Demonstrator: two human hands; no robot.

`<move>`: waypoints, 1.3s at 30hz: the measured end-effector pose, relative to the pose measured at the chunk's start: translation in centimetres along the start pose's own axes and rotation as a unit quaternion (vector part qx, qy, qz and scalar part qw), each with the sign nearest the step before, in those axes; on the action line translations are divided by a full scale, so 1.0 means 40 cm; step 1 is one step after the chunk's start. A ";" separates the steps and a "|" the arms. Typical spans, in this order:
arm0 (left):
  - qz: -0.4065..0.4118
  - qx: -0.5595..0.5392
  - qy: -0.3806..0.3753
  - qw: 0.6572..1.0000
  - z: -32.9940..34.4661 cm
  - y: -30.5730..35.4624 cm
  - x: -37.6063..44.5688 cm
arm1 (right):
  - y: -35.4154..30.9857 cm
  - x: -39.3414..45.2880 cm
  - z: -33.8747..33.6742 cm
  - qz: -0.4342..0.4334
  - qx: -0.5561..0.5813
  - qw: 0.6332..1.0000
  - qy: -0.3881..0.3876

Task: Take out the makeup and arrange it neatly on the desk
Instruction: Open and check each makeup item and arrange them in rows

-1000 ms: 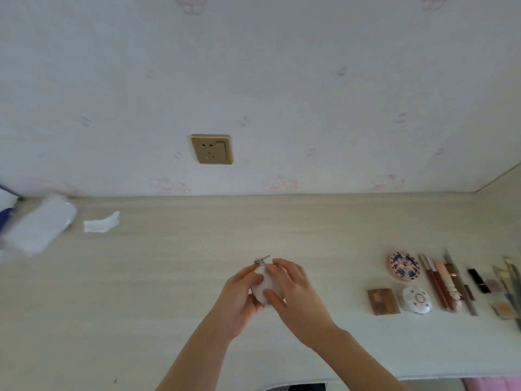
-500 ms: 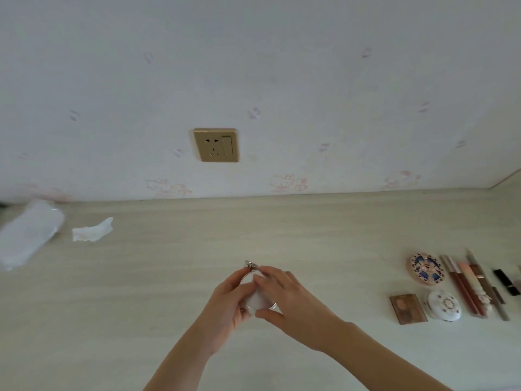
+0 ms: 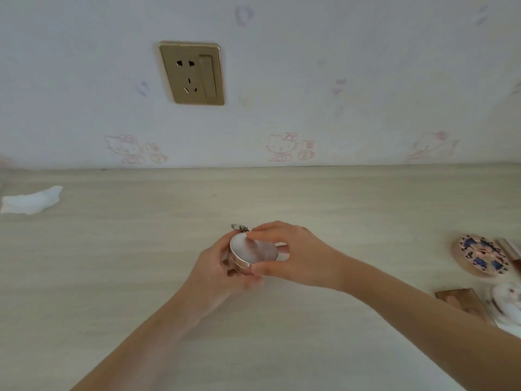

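Both hands meet over the middle of the surface point(image 3: 366, 210), the left hand point(image 3: 217, 266) cupping a round compact point(image 3: 252, 251) from the side and below while the right hand point(image 3: 296, 253) pinches its rim from above, so it is held just above the wood. Over by the right edge a patterned round case point(image 3: 480, 255), a brown palette point(image 3: 462, 301) and a white round case point(image 3: 504, 299) already lie close together. Judging by that, the arranging is well under way, and this compact has yet to join them; a crumpled tissue point(image 3: 31, 200) sits near the left edge
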State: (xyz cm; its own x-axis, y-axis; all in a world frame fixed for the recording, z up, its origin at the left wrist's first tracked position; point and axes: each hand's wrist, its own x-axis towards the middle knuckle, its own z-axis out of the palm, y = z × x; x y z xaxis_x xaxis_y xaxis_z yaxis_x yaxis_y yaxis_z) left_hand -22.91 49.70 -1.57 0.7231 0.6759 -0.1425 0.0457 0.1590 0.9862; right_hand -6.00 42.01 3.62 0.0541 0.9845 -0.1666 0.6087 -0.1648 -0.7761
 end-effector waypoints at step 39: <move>0.136 0.201 0.003 0.970 0.015 -0.060 -0.244 | -0.067 -0.265 0.161 -0.149 -0.338 0.929 0.018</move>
State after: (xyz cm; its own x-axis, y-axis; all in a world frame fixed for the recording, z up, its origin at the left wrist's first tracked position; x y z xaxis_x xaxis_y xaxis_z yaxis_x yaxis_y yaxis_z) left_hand -29.65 42.29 -2.49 0.7418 0.6583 0.1280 0.1208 -0.3189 0.9401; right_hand -13.30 31.63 3.54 -0.1780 0.9838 0.0237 0.9582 0.1787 -0.2235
